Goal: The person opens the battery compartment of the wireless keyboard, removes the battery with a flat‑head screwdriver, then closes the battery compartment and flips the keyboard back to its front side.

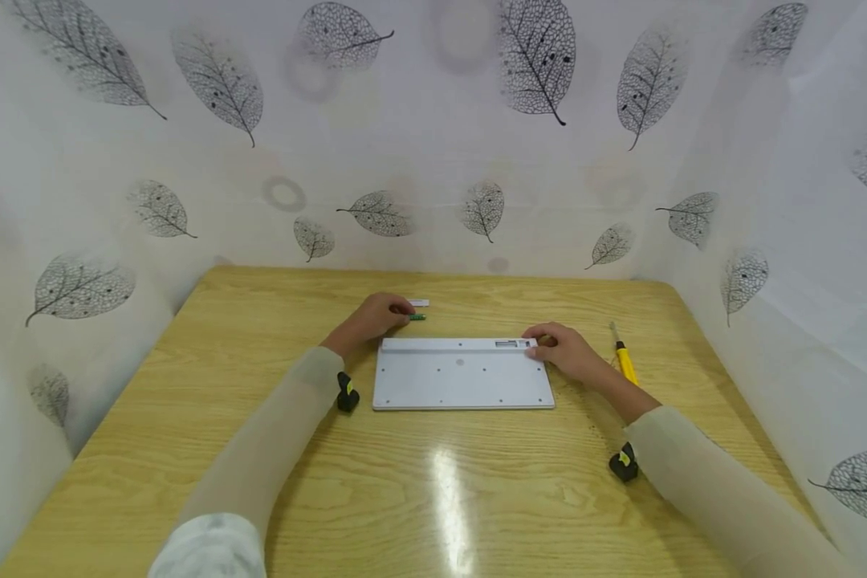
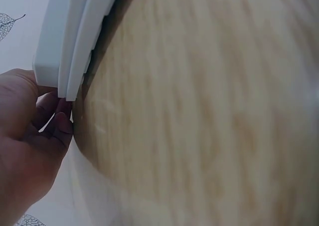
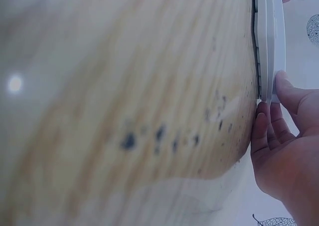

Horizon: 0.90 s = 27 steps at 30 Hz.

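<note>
A white keyboard (image 1: 462,381) lies keys-down on the table, its raised bar along the far side. An uncovered battery slot (image 1: 506,343) shows at the bar's right end. My right hand (image 1: 567,353) grips the far right corner, thumb on the back and fingers around the edge, as the right wrist view also shows. Beyond the far left corner, my left hand (image 1: 376,315) pinches a small green battery (image 1: 417,317), which sticks out to the right of its fingertips. In the left wrist view the keyboard's end hides those fingertips. Just behind the battery lies a narrow white cover (image 1: 420,303).
A screwdriver with a yellow handle (image 1: 626,363) lies right of my right hand, its shaft pointing away. Dark specks (image 3: 159,133) dot the wooden table (image 1: 376,490) near the right wrist. Leaf-patterned curtains (image 1: 419,160) enclose the back and sides.
</note>
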Available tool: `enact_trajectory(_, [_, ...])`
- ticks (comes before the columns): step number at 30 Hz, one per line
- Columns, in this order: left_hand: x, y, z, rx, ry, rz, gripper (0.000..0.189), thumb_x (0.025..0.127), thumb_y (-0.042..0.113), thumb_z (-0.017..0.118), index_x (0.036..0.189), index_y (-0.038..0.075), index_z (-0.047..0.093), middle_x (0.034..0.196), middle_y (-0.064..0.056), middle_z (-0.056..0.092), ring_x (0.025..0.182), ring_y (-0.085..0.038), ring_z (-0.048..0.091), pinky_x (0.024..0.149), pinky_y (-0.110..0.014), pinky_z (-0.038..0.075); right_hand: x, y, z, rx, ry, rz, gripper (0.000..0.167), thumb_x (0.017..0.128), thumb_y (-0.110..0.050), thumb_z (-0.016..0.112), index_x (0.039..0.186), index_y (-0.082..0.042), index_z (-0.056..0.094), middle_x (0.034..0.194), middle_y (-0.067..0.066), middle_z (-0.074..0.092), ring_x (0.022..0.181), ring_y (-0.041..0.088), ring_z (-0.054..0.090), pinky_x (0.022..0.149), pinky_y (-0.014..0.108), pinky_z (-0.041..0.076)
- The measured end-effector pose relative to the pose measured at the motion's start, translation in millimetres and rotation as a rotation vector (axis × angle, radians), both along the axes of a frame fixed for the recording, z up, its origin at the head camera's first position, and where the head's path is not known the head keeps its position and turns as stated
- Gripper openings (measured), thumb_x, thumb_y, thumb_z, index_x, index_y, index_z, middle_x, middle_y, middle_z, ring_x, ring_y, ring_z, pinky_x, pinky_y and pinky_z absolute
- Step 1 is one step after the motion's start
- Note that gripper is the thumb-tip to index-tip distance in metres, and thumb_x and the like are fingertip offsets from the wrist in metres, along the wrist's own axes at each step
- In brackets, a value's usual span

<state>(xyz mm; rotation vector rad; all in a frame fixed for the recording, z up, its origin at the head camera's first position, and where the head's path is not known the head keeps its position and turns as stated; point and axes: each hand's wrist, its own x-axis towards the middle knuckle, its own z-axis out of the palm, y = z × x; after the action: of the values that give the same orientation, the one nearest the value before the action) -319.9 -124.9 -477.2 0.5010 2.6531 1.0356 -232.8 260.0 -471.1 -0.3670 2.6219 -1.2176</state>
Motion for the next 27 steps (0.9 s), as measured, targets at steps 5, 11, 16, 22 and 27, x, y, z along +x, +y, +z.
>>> enact_trajectory(5, [-0.4,0.6,0.3,0.006,-0.003,0.004,0.022,0.099,0.015,0.065,0.119,0.009,0.071,0.119,-0.009,0.069,0.11,-0.024,0.062,0.099,-0.042,0.05,0.1,-0.1,0.4,0.007,0.002,-0.004,0.034,0.101,-0.022,0.063,0.132,-0.007,0.062,0.127,0.018,0.061,0.1,0.025,0.06,0.083,0.036,0.049])
enact_trajectory(11, [0.2,0.0,0.9,0.004,-0.006,0.0,0.024,0.099,0.016,0.065,0.121,0.009,0.071,0.12,-0.009,0.069,0.111,-0.024,0.062,0.1,-0.041,0.05,0.1,0.3,-0.2,0.013,-0.004,-0.01,0.033,0.101,-0.022,0.063,0.131,-0.007,0.062,0.126,0.018,0.06,0.1,0.026,0.059,0.083,0.036,0.049])
enact_trajectory(16, [0.7,-0.5,1.2,0.012,-0.004,-0.007,0.024,0.099,0.016,0.065,0.121,0.009,0.071,0.12,-0.01,0.069,0.112,-0.025,0.062,0.1,-0.042,0.049,-0.3,0.3,-2.0,0.013,-0.007,-0.017,0.033,0.101,-0.02,0.063,0.131,-0.008,0.062,0.126,0.018,0.061,0.099,0.026,0.059,0.083,0.035,0.049])
enact_trajectory(22, [1.0,-1.7,1.6,0.032,-0.01,0.01,0.024,0.099,0.018,0.065,0.121,0.011,0.071,0.12,-0.009,0.068,0.112,-0.024,0.061,0.102,-0.042,0.049,-1.4,-0.5,-4.0,0.027,-0.007,-0.032,0.032,0.1,-0.021,0.064,0.13,-0.01,0.063,0.125,0.015,0.061,0.099,0.025,0.058,0.082,0.033,0.049])
enact_trajectory(27, [-0.9,-1.8,3.7,0.066,-0.005,0.03,0.023,0.1,0.023,0.064,0.119,0.014,0.071,0.119,-0.006,0.068,0.11,-0.024,0.061,0.099,-0.043,0.049,-1.4,0.0,-3.2,0.028,0.001,-0.022,0.032,0.101,-0.021,0.063,0.13,-0.009,0.063,0.125,0.016,0.06,0.099,0.026,0.058,0.083,0.035,0.048])
